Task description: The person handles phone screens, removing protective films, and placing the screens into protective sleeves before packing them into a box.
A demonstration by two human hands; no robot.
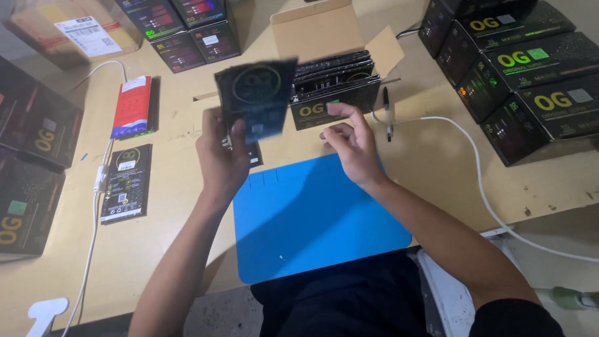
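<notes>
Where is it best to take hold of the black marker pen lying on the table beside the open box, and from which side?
Grip the black marker pen around its middle, from above. It lies flat, apart from the open box, with bare table on its right giving the fingers room.

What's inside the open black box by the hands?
The open black box holds a row of flat dark packets standing on edge. Only their top edges show; the box's front wall hides the rest.

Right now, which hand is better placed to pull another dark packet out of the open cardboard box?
The right hand, probably. It is empty and its fingers rest at the front of the open cardboard box of dark packets. The left hand already holds up one dark packet.
</notes>
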